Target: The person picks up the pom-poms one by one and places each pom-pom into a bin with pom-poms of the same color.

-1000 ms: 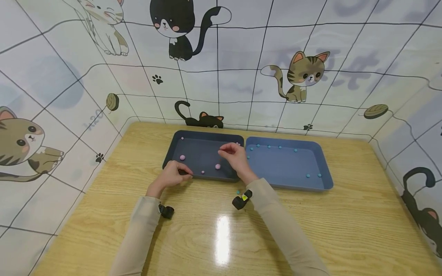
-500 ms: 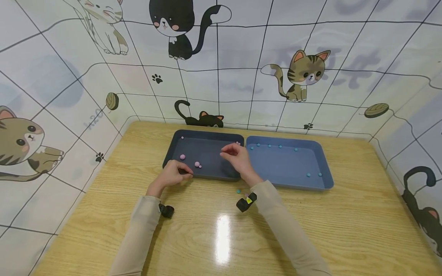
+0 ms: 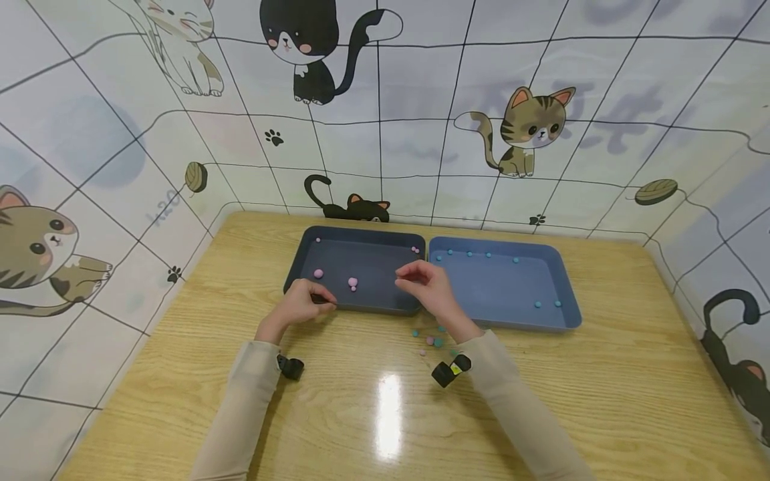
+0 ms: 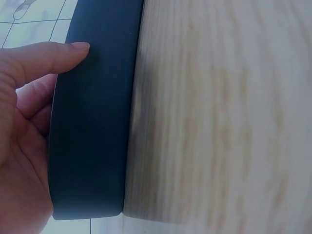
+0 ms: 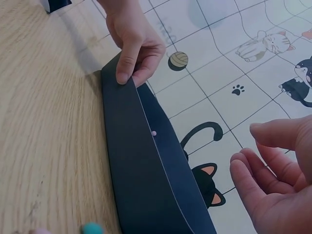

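My left hand grips the near wall of the dark tray at its left end. In the left wrist view the thumb presses the outer side, with the fingers behind the wall. My right hand hovers over the right end of that tray, loosely bent, with a gap between thumb and fingertips and nothing visible in it. Inside the dark tray lie a pink ball at the left, a larger pink ball touching a small one near the middle, and tiny pink balls in the far right corner.
A blue tray stands against the dark one's right side, with several small teal balls along its edges. Loose on the wooden table, under my right wrist, are a teal ball, a pink ball and others.
My right hand has drawn back to the right and towards me, uncovering the loose balls on the table. The larger pink ball has rolled left beside the small one. My left hand stays put.
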